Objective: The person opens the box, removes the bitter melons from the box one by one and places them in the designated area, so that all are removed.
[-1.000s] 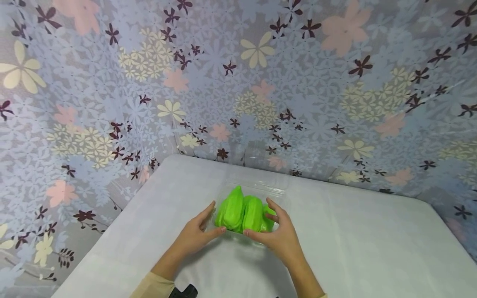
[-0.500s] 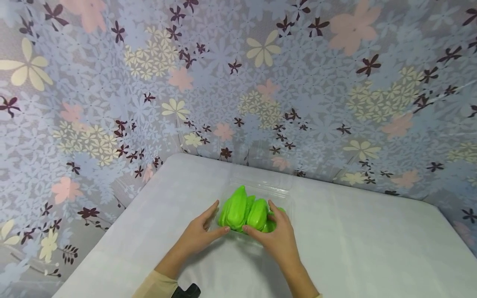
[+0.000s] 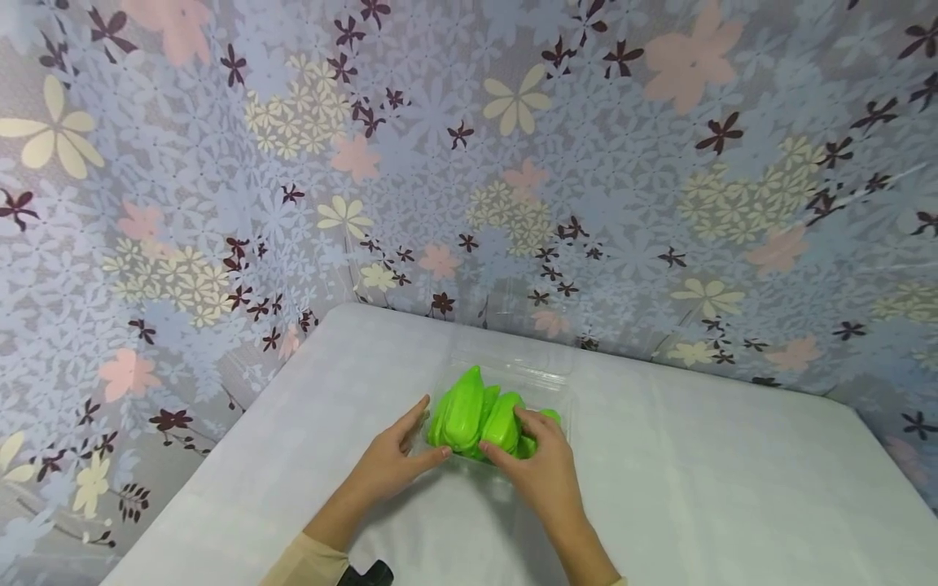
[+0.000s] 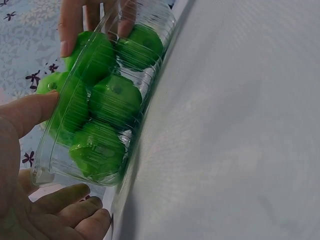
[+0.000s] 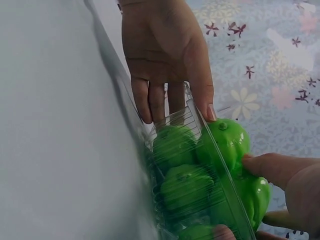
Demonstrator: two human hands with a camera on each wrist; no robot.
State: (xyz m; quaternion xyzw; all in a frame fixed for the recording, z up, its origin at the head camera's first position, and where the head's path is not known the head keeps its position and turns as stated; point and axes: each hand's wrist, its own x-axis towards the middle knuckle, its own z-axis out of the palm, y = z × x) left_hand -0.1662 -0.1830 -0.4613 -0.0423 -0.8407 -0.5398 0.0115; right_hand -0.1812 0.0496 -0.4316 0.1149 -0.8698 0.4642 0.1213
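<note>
A clear plastic container [image 3: 531,376] stands on the table, packed with several bright green, glossy, lobed pieces shaped like peppers. In the upper layer, one pointed green pepper [image 3: 465,417] leans at the left. My right hand [image 3: 544,476] pinches the green pepper beside it [image 3: 501,422] between thumb and fingers. The right wrist view shows the right thumb on a pepper's side [image 5: 225,142]. My left hand [image 3: 388,462] holds the container's left front corner [image 4: 44,175], thumb at the rim, fingers by the outer wall. More peppers [image 4: 116,100] show through the wall.
The container stands on a white-covered table [image 3: 703,472], towards its far side. Behind it rises a flower-patterned cloth or wall [image 3: 440,195]. A black wrist device [image 3: 370,573] sits by the left sleeve [image 3: 304,561].
The right hand's fingers have shifted left from the container's right part onto the pepper, which now tilts right. The left hand has kept its place at the corner.
</note>
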